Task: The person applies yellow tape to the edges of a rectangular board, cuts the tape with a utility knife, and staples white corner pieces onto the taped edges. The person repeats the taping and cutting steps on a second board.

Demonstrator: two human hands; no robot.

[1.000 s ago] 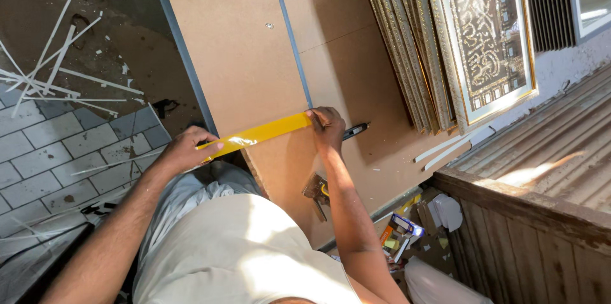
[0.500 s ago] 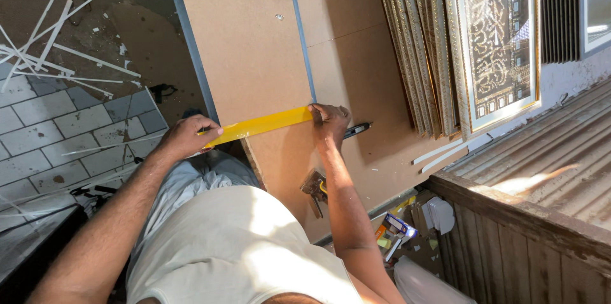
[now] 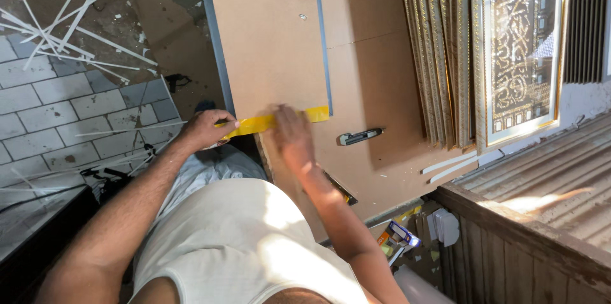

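A strip of yellow tape runs across the near edge of a brown board with grey edging. My left hand pinches the tape's left end at the board's left edge. My right hand lies flat on the tape near its middle, fingers pressed down on the board. The tape's right end sticks out past my right hand, at the grey strip along the board's right edge.
A utility knife lies on the larger brown sheet to the right. Gold picture frames lean at the right. White strips litter the tiled floor on the left. Small boxes sit beside a wooden railing.
My right hand has slid left from the tape's right end to its middle, and now lies flat on it. The camera view has shifted, and my left hand keeps hold of the left end.
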